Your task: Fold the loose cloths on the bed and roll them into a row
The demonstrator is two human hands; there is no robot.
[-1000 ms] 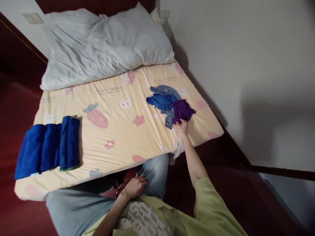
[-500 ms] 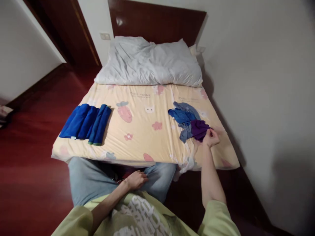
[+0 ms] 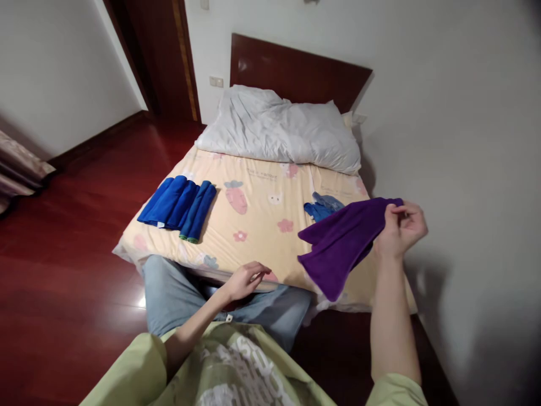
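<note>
A purple cloth (image 3: pixel 344 239) hangs in the air over the bed's right side, pinched at its upper right corner by my right hand (image 3: pixel 401 228). Its lower edges fall loose toward the left. Behind it lie crumpled blue and grey-blue cloths (image 3: pixel 323 208), partly hidden by the purple one. My left hand (image 3: pixel 248 280) hovers above my lap near the bed's front edge, fingers loosely bent and apart, with nothing in it. On the left of the bed, several rolled blue cloths (image 3: pixel 177 203) lie side by side.
The bed (image 3: pixel 262 242) has a yellow patterned sheet. A grey-white quilt (image 3: pixel 279 132) lies bunched against the dark wooden headboard (image 3: pixel 296 70). A white wall (image 3: pixel 465 141) runs close along the right. Dark red floor (image 3: pixel 76 270) and a curtain (image 3: pixel 21 169) are at left.
My right hand has lifted the purple cloth off the crumpled pile, up and to the right. My left hand has risen from my lap. The view has shifted.
</note>
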